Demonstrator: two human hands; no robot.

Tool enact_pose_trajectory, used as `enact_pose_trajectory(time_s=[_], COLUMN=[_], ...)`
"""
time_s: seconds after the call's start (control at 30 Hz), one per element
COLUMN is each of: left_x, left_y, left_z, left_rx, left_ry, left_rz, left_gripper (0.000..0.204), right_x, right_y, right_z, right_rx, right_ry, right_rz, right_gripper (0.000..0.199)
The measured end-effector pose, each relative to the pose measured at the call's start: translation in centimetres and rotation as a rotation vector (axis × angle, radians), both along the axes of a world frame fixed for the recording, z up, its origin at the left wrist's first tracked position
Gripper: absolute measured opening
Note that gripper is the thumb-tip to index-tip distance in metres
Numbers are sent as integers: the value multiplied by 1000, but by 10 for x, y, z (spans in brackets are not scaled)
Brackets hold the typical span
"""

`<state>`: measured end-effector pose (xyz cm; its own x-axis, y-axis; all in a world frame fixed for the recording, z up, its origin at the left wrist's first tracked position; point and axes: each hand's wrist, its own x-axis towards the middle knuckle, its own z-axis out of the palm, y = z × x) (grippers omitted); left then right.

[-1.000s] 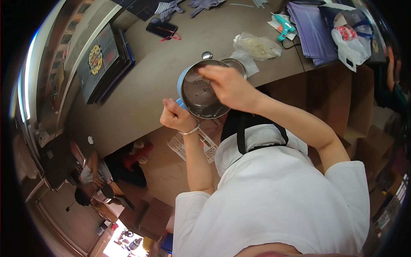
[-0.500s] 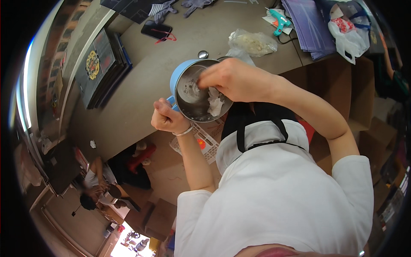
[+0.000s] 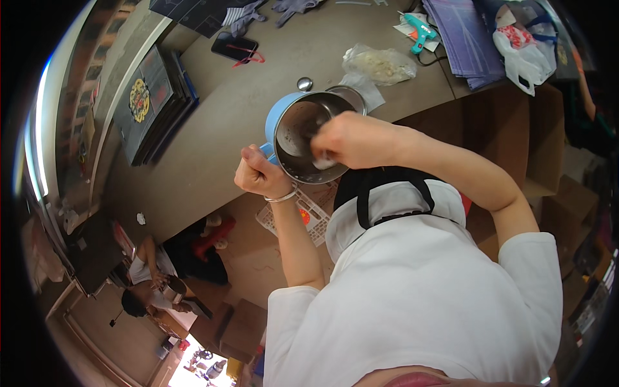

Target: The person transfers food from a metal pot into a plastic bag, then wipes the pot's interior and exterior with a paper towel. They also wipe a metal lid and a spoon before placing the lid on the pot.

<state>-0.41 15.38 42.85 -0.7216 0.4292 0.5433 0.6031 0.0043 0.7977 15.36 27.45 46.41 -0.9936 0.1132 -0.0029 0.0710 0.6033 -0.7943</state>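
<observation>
My left hand (image 3: 263,174) is wrapped round the handle of a light blue pot (image 3: 273,119) and keeps it tilted, its steel inside facing me. Inside the pot, whitish smears (image 3: 291,138) mark the metal. Reaching over the pot's rim, my right hand (image 3: 351,138) has its fingers closed on a crumpled white tissue (image 3: 324,164) against the inner wall. These fingers are blurred and partly hide the tissue. Behind the pot lies a round steel lid or dish (image 3: 351,97), partly covered, and near it a small shiny round metal piece (image 3: 304,84).
On the table (image 3: 213,161) are a clear plastic bag (image 3: 380,64), a teal glue gun (image 3: 420,32), a phone (image 3: 235,48), gloves (image 3: 244,18) and a stack of dark folders (image 3: 155,103). Cardboard boxes (image 3: 496,122) stand at right. Another person (image 3: 151,277) sits lower left, holding a pot.
My left hand and the pot have shifted slightly right. My right hand has moved down inside the pot onto the tissue, which was loose there before. More of the lid or dish shows.
</observation>
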Motion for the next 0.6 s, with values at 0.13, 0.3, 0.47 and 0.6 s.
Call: enact_pose_trajectory(time_s=[0.13, 0.3, 0.47, 0.6], left_x=[4, 10, 6, 6], left_y=[6, 12, 13, 17], left_z=[0, 5, 3, 5], left_rx=[2, 57, 58, 89], left_ry=[29, -100, -125, -155], left_rz=[-1, -7, -1, -9], left_gripper=[51, 52, 52, 54], right_x=[-13, -21, -13, -20], right_y=[-3, -28, -16, -9], right_z=[-1, -25, -16, 11], right_rx=[346, 421, 64, 1], right_ry=[258, 200, 175, 361], right_rz=[-462, -365, -230, -619], right_gripper=[14, 20, 13, 14])
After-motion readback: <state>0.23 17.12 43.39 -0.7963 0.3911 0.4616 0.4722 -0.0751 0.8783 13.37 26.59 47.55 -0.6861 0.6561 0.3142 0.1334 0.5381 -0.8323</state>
